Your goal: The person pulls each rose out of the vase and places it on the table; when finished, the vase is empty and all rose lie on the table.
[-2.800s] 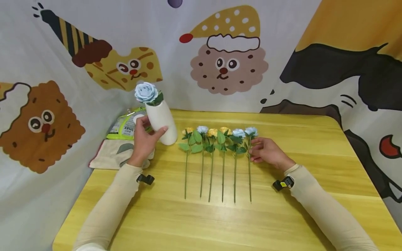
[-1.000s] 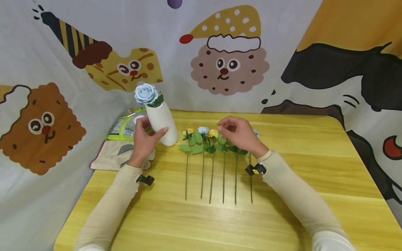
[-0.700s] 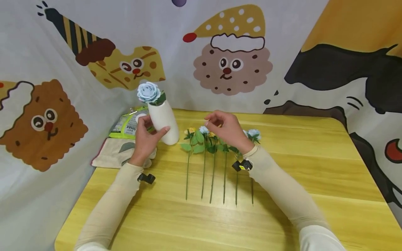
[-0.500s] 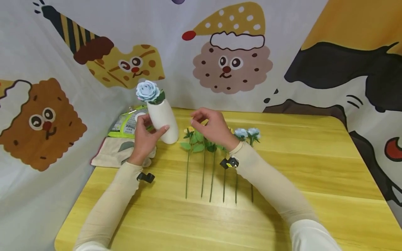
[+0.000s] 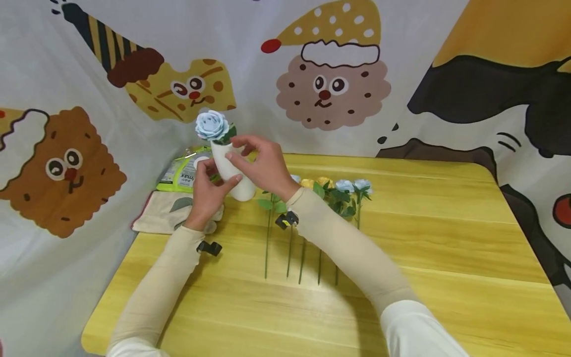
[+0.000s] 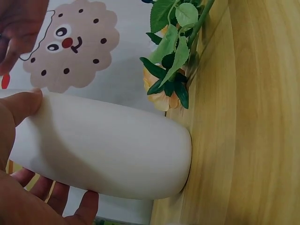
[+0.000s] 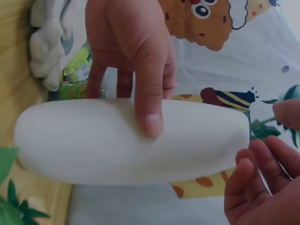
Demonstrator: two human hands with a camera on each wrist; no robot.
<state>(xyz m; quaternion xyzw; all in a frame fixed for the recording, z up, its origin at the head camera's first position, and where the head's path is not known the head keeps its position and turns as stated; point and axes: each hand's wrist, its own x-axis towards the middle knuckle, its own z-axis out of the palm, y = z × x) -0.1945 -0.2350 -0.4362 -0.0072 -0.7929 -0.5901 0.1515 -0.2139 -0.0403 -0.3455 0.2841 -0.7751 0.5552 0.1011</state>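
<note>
My left hand [image 5: 207,196] grips a white vase [image 5: 224,161] around its middle, thumb on the near side and fingers behind. The vase leans slightly, its base at the table. A light blue artificial rose [image 5: 211,125] with green leaves stands in its mouth. My right hand [image 5: 267,166] is at the vase's mouth, thumb and fingers spread around the rim area. In the right wrist view, the thumb and fingers are apart, with the rose's leaves [image 7: 265,129] between them; no firm hold shows. The vase's far side is hidden.
A row of blue roses [image 5: 345,186] and yellow roses [image 5: 324,182] lies on the wooden table [image 5: 424,248], partly under my right arm. Left of the vase are beige gloves [image 5: 156,213] and a green-and-grey packet [image 5: 176,173]. A cartoon-printed curtain [image 5: 254,99] hangs behind.
My right hand has moved left from the rightmost blue rose, passing over the flower row to the vase's mouth. The left hand keeps holding the vase in nearly the same place.
</note>
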